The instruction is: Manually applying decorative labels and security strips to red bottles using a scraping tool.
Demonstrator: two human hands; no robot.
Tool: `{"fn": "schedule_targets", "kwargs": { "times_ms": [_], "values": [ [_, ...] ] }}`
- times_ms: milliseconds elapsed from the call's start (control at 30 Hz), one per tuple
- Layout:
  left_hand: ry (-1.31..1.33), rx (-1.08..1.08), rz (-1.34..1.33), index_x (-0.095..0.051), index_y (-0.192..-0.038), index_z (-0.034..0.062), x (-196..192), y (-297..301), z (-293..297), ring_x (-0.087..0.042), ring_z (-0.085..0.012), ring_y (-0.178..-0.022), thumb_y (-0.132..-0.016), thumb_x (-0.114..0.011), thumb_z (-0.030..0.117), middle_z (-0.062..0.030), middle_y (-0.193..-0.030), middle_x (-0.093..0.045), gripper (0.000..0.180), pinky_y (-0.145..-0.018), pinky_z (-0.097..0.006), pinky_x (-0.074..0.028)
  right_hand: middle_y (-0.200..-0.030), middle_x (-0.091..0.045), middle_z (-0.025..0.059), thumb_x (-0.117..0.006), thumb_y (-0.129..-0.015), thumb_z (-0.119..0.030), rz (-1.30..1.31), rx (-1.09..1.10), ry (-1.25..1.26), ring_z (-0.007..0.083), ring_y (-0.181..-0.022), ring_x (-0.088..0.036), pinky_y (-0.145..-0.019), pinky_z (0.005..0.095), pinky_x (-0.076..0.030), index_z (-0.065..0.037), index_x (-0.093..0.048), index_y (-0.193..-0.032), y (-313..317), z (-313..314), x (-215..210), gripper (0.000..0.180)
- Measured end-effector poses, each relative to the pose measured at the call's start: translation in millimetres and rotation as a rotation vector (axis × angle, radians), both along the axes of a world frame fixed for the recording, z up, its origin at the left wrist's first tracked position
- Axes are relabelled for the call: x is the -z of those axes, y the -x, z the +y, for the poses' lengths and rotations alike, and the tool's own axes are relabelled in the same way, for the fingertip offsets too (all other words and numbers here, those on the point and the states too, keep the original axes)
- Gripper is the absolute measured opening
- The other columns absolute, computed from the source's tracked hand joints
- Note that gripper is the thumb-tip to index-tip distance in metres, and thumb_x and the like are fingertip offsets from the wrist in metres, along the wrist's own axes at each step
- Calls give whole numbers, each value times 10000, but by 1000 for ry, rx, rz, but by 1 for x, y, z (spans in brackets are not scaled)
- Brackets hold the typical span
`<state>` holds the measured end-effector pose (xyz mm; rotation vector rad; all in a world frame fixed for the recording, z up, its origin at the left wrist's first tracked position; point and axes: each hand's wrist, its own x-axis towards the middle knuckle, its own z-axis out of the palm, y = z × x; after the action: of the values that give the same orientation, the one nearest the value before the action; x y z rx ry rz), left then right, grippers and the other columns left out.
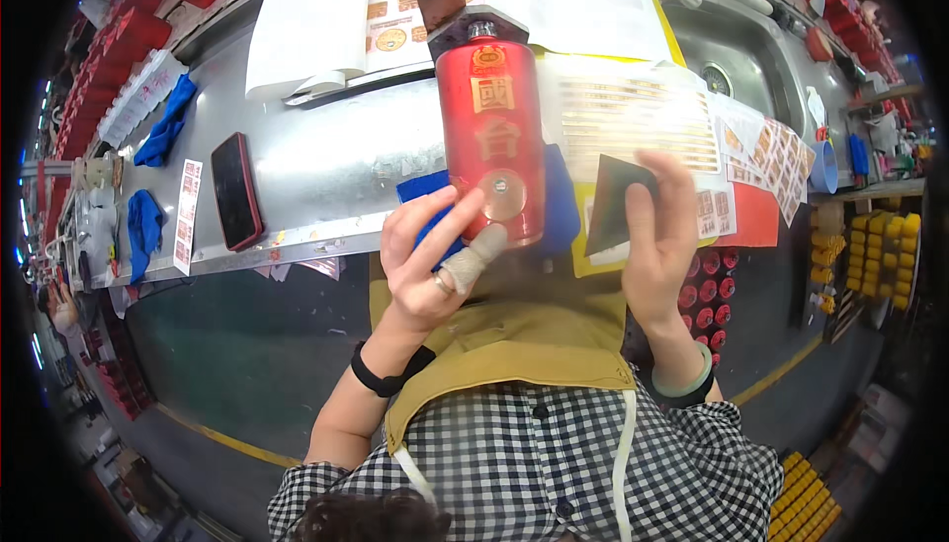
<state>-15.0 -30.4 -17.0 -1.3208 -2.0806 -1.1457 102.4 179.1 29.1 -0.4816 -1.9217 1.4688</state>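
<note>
Red bottle [492,132] lies on the steel bench [316,162] over a blue cloth [559,208], long axis running away from the person, base toward them; left hand [430,260] is nearer, fingers loosely spread, taped fingertip touching the base w/ its round sticker [502,194]; right hand [657,236] sits just right of it (not touching), pinching a dark scraper card [615,201].
</note>
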Motion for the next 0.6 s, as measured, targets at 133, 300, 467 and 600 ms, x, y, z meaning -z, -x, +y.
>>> {"fn": "schedule_targets", "kwargs": {
  "times_ms": [133, 300, 467, 600],
  "values": [
    [-6, -88, -94, -796, -1106, 57, 7, -10, -3, -650, -370, -1209, -676, -896, -20, -174, -1300, -721, 448, -1001, -449, -546, -1194, -608, 54, -517, -1073, -30, -159, -100, 223, 114, -1109, -556, -1003, 261, -432, 14, -550, -1333, -7, -8, 3, 265],
    [-159, -165, -394, -616, -1380, -37, -8, -18, 12, -615, -359, -1293, -726, -910, 19, -202, -1490, -586, 720, -1104, -429, -496, -997, -483, -33, -752, -965, -146, -326, -251, 623, 39, -840, -426, -747, 196, -386, -67, -541, -1259, 0, -18, 4, 370],
    [-12, -36, -489, -503, -1497, -53, -5, -10, 11, -564, -326, -1384, -773, -886, 38, -224, -1536, -539, 824, -1153, -412, -447, -965, -436, -39, -800, -918, -170, -447, -322, 528, 43, -780, -383, -707, 198, -373, -65, -572, -1235, 5, -19, 8, 404],
    [18, -35, -508, -517, -1487, -58, -6, -11, 8, -585, -367, -1350, -780, -878, 51, -264, -1536, -518, 802, -1107, -424, -491, -965, -441, -24, -800, -919, -179, -512, -354, 590, 52, -821, -412, -753, 208, -405, -50, -567, -1235, 8, -15, -1, 414]
  ]
}}
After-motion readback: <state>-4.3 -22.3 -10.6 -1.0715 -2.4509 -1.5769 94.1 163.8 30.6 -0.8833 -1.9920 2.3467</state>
